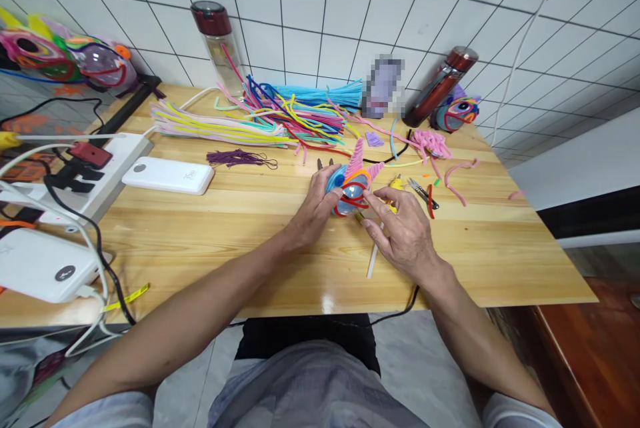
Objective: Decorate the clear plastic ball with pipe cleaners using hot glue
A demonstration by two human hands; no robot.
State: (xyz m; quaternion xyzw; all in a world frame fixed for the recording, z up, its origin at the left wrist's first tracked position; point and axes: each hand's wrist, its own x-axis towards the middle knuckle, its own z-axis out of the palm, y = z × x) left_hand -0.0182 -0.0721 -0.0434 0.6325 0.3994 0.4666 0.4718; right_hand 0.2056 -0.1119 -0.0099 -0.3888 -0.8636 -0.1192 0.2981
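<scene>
A clear round ornament (351, 191) decorated with pipe cleaners is in front of me, with pink ears, a blue edge, an orange strip and red strips on its face. My left hand (320, 198) is closed around its left side, thumb on the front. My right hand (400, 225) touches its right side with the index finger, the other fingers partly bent and the thumb apart. A yellow glue gun (397, 183) lies partly hidden behind my right hand, with a white glue stick (372, 260) below. Small scissors (424, 193) and a red pipe cleaner piece (431, 201) lie to the right.
Bundles of coloured pipe cleaners (225, 125) lie along the back. Two bottles, one clear (220, 41) and one dark red (440, 85), stand by the wall. A white power bank (169, 175), a power strip (113, 165) and cables occupy the left. A finished-looking ornament (456, 113) sits back right.
</scene>
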